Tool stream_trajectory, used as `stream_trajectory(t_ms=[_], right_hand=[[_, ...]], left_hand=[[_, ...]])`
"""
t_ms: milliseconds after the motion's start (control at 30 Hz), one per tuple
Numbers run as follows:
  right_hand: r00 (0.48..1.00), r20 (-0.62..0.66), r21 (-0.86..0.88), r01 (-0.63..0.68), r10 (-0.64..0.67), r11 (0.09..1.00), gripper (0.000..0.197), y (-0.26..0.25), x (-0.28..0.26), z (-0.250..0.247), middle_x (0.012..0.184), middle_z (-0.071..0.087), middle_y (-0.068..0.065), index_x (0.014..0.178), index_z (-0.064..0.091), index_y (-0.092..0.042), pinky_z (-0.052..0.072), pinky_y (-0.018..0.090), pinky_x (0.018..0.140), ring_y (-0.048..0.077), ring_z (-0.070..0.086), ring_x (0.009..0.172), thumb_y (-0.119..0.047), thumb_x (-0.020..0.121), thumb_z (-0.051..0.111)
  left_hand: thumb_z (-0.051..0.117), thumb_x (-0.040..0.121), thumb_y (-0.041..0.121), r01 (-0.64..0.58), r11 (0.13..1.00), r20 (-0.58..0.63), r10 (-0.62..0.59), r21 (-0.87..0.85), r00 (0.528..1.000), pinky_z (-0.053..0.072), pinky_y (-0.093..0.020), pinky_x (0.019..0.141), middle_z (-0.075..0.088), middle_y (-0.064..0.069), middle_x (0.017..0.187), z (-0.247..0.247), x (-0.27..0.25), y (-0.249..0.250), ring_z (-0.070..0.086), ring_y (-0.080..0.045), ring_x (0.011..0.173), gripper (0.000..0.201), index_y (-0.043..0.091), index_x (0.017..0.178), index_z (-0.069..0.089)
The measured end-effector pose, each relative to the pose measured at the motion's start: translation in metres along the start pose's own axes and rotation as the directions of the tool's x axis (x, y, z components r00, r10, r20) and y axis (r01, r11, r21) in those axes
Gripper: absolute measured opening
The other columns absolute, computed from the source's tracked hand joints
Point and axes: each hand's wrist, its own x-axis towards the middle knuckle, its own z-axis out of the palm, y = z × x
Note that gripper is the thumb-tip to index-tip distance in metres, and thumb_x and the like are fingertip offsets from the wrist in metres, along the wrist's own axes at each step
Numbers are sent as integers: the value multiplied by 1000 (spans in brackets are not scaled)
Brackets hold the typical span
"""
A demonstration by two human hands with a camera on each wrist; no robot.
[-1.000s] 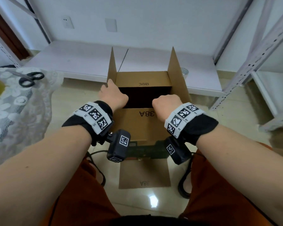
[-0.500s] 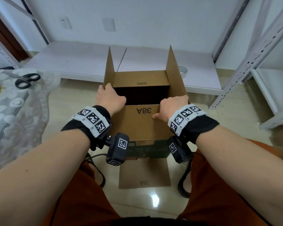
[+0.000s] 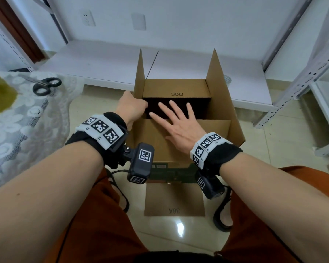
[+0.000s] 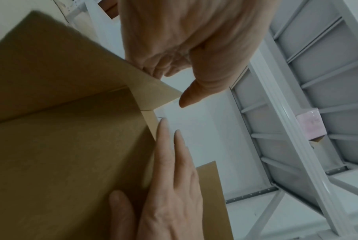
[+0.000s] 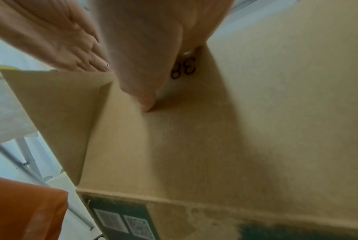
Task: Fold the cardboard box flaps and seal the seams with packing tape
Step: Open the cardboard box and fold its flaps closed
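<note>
A brown cardboard box (image 3: 234, 118) stands on the floor between my knees. Its far flap (image 3: 176, 88), marked 38B, is folded inward. The near flap (image 3: 213, 133) lies down over the opening. My right hand (image 3: 176, 120) rests flat on it with fingers spread; in the right wrist view the thumb (image 5: 145, 97) presses the cardboard. The left flap (image 3: 140, 73) and right flap (image 3: 215, 69) stand upright. My left hand (image 3: 133, 107) grips the left flap's near edge, fingers curled over it (image 4: 174, 81). A tape roll (image 3: 227, 80) shows partly behind the right flap.
Black scissors (image 3: 46, 85) lie on a lace cloth (image 3: 27, 120) at the left. A low white platform (image 3: 103, 61) runs behind the box. Metal shelving (image 3: 300, 76) stands at the right. A brown panel marked 38A (image 3: 174, 200) shows on the glossy floor in front.
My right hand let go of the near flap's edge and now lies flat, fingers spread, nearer the middle. The left hand has shifted up to the left flap. The near flap sits lower.
</note>
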Motion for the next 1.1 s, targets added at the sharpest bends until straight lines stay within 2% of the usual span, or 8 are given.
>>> stream_trajectory(t_ms=[100,200,333,467,600,800,933,1100], right_hand=[[1000,13,-38,13,-13,999,78,-1,6,5,160,-9,2,147,-15,-39,2,62,112,29,-5,147,-50,94,41],[999,43,-38,-12,13,999,77,0,11,7,161,-5,1,146,-16,-41,1,64,112,29,-1,147,-55,94,38],[994,89,4,-67,66,998,80,-3,15,10,160,5,3,146,-17,-42,2,64,112,30,5,147,-57,92,40],[986,120,50,-119,113,992,83,-7,19,12,157,15,5,146,-16,-41,5,62,113,29,13,144,-56,91,44],[987,111,42,-119,114,992,83,-5,22,16,149,29,5,147,-12,-41,18,56,112,27,29,136,-56,90,46],[989,97,29,-113,110,993,82,-4,28,25,140,38,6,147,-10,-41,25,51,107,27,38,126,-60,89,44],[985,106,55,-141,135,988,83,-5,30,28,147,30,5,148,-9,-41,18,55,112,27,30,134,-61,88,45],[977,136,71,-177,166,982,86,-9,34,33,148,29,5,148,-8,-39,12,57,113,27,28,135,-64,86,46]], left_hand=[[54,95,15,114,993,106,-109,-41,988,43,-41,101,49,-14,140,-9,2,-4,49,-30,124,52,8,144,37],[48,99,17,202,977,214,-183,-67,959,53,-42,81,63,-15,117,-16,-3,-14,61,-29,104,30,7,127,52],[50,99,24,275,960,307,-245,-59,920,54,-48,84,62,-16,114,-25,-5,-28,62,-32,100,22,8,113,55],[57,95,30,347,931,420,-272,-112,866,59,-40,67,58,-13,108,-36,-2,-33,63,-26,86,21,10,104,55],[60,92,34,384,914,491,-274,-135,826,56,-43,77,56,-15,109,-41,1,-36,62,-30,90,23,13,103,53],[61,90,39,376,909,500,-243,-183,831,61,-38,66,57,-16,110,-40,2,-42,63,-28,88,31,13,106,54],[62,89,41,370,908,496,-233,-198,837,60,-38,66,58,-15,110,-39,3,-43,64,-29,88,33,14,106,55],[60,90,42,333,921,476,-206,-200,855,59,-29,58,59,-12,103,-36,2,-45,63,-24,80,27,18,101,57]])
